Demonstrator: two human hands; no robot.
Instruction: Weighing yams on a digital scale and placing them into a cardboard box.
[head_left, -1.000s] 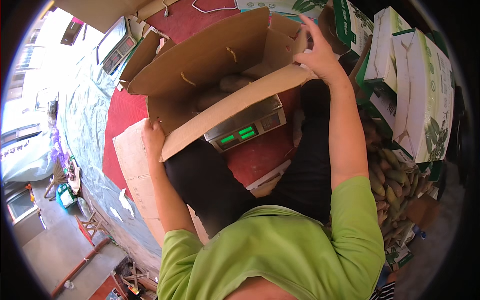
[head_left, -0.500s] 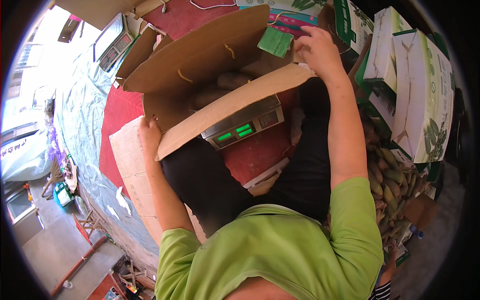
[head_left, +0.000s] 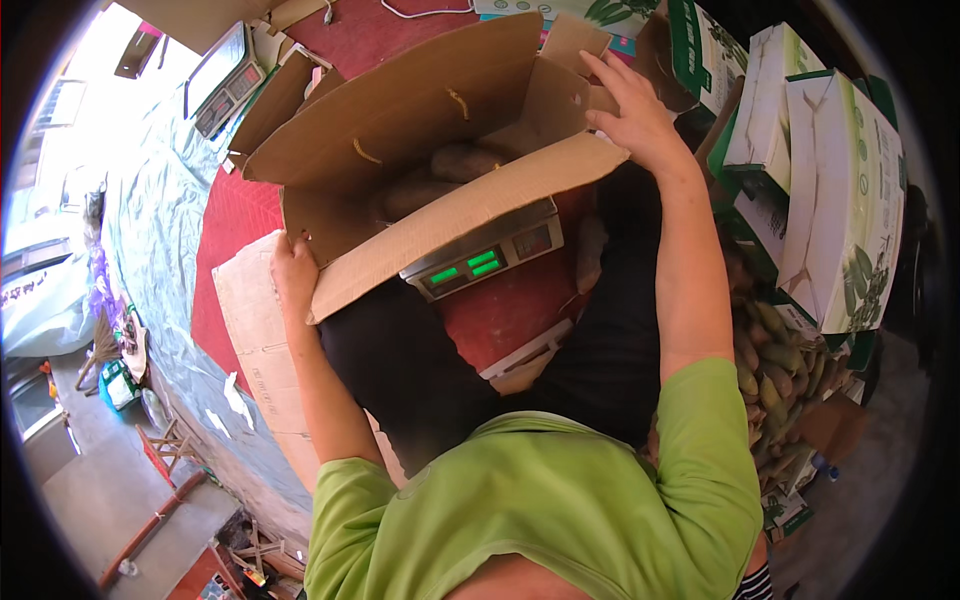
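An open cardboard box [head_left: 400, 120] rests on a scale [head_left: 483, 262] with lit green displays, in front of my knees. Inside lie a few brown, elongated root-like vegetables [head_left: 465, 160], partly hidden by the box's raised near flap [head_left: 470, 220]. My left hand [head_left: 295, 270] is closed on the box's left end, beside the corner of that flap. At the right end, my right hand [head_left: 637, 112] has its fingers stretched out and thumb apart, touching or very near the small end flap [head_left: 577, 45], which stands up with its plain brown side showing.
White and green cartons [head_left: 840, 200] stack up on the right, above a pile of similar elongated vegetables [head_left: 775, 365]. A flattened cardboard sheet [head_left: 262, 345] lies by my left forearm. Another scale [head_left: 225, 80] stands far left, next to a pale plastic sheet [head_left: 150, 220].
The right end flap has swung from showing its green outer face to standing up brown side out. My right hand's fingers have shifted slightly beside it; the left hand keeps its hold.
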